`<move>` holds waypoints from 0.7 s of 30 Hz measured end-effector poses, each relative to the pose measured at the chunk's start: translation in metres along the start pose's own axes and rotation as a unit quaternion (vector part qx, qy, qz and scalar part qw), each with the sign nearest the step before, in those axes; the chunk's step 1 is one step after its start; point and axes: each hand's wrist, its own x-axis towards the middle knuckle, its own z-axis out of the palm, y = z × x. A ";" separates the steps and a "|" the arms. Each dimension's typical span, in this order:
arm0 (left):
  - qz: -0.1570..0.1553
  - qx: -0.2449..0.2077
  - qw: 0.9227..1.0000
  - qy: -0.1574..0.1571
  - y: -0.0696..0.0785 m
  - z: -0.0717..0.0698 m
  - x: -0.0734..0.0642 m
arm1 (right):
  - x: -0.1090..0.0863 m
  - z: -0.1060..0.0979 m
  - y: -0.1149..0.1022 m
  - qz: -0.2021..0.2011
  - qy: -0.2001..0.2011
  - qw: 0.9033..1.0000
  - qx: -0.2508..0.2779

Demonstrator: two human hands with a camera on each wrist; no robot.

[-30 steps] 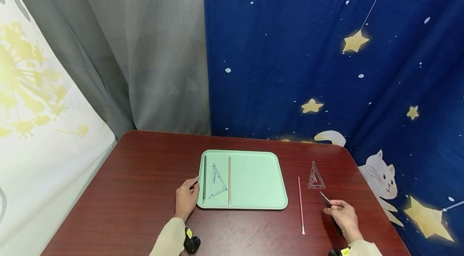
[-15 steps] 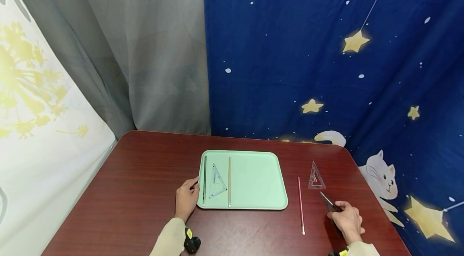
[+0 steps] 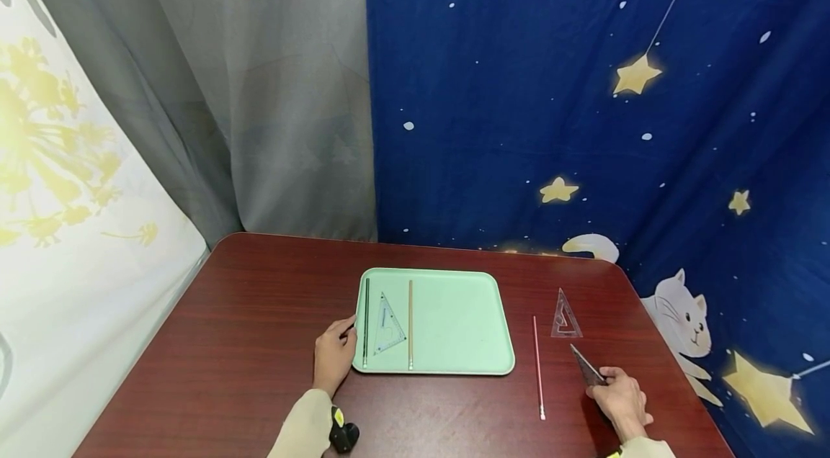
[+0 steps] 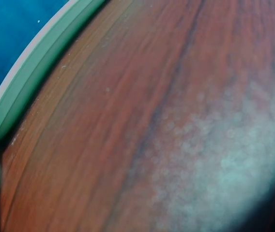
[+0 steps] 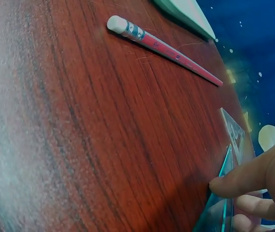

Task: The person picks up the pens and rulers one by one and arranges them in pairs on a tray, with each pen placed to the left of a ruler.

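At the left rim of the pale green tray [image 3: 457,321], my left hand [image 3: 333,356] holds the edge with curled fingers; the left wrist view barely shows its fingertips. My right hand [image 3: 621,399] pinches a clear set square [image 3: 587,369] by its side, tilted up off the table. In the right wrist view the thumb [image 5: 239,181] lies against that set square [image 5: 216,215], with fingers behind it. A second clear set square [image 3: 567,317] lies flat just beyond. To the left of the right hand is a pink pencil [image 3: 538,368] with a white eraser.
On the tray's left half lie a dark green pencil [image 3: 366,321], a clear set square [image 3: 390,328] and a light wooden pencil [image 3: 411,325]. The brown table [image 3: 259,343] ends at a grey curtain [image 3: 298,98] and a blue starry curtain [image 3: 493,98].
My right hand's fingers have shifted their hold on the set square, and the hand sits slightly farther right. The set square's tip has turned a little left. The left hand and tray stay put.
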 end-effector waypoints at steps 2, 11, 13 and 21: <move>-0.002 -0.001 1.000 -0.002 0.001 -0.001 0.000 | 0.000 0.000 0.000 0.003 -0.004 1.000 -0.002; -0.003 -0.004 1.000 -0.010 0.001 -0.002 0.000 | 0.000 -0.001 -0.001 -0.066 -0.044 0.997 0.012; -0.003 -0.003 1.000 -0.009 0.001 -0.002 0.000 | 0.000 0.000 -0.001 -0.077 -0.053 0.995 0.032; 0.000 -0.007 1.000 -0.007 0.001 -0.002 0.000 | 0.002 0.001 -0.004 -0.053 -0.074 0.992 0.088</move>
